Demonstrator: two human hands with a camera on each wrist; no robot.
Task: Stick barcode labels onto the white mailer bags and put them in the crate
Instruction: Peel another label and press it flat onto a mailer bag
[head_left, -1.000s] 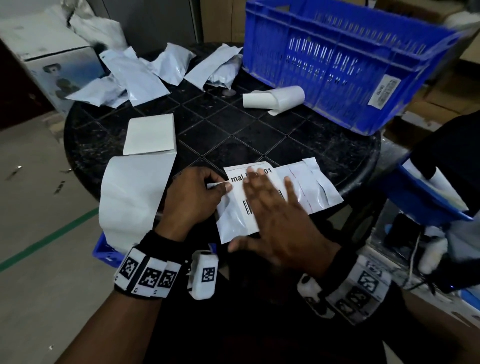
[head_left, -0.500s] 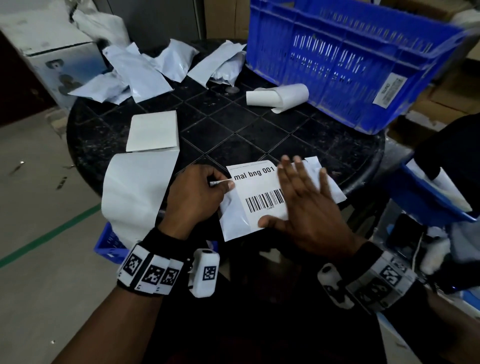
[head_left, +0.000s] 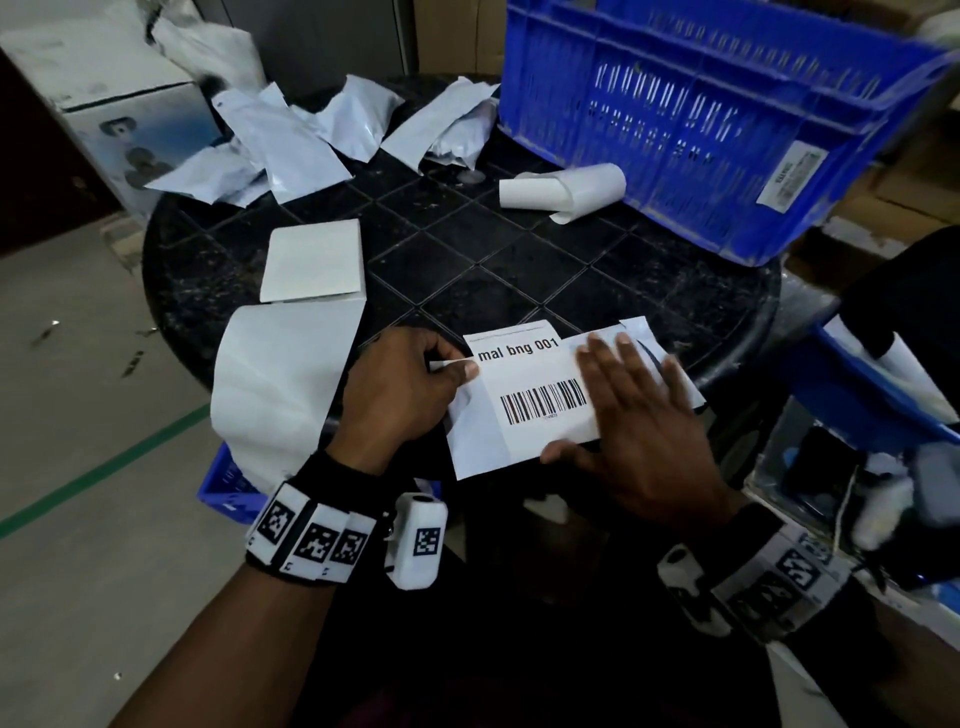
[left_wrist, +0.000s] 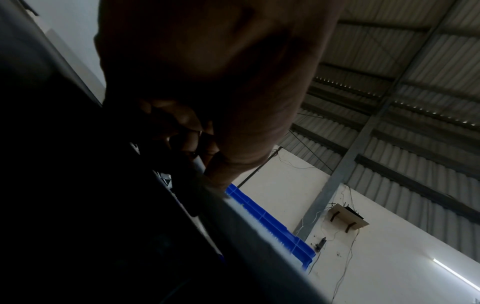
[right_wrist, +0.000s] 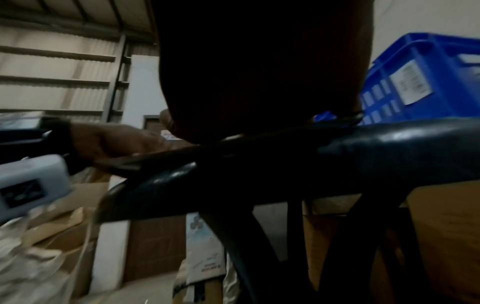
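Observation:
A white mailer bag (head_left: 475, 441) lies at the near edge of the round black table (head_left: 519, 270). A barcode label (head_left: 530, 387) reading "mal bng 001" is stuck across it. My left hand (head_left: 400, 384) pinches the bag's left edge between thumb and curled fingers. My right hand (head_left: 639, 415) lies flat, fingers straight, pressing on the label's right part. The blue crate (head_left: 727, 130) stands at the back right of the table. In the right wrist view the crate (right_wrist: 420, 82) shows beyond the table rim, and my left hand (right_wrist: 111, 142) rests at the rim.
Several unlabelled white mailer bags (head_left: 291, 150) lie heaped at the table's far side. A curled strip of backing paper (head_left: 561, 189) sits by the crate. A label stack (head_left: 314, 265) with a long white liner (head_left: 280, 384) hangs over the left edge. Boxes stand around.
My right hand has slid rightward across the label, uncovering the printed text and barcode. The left hand has kept its pinch on the bag's edge.

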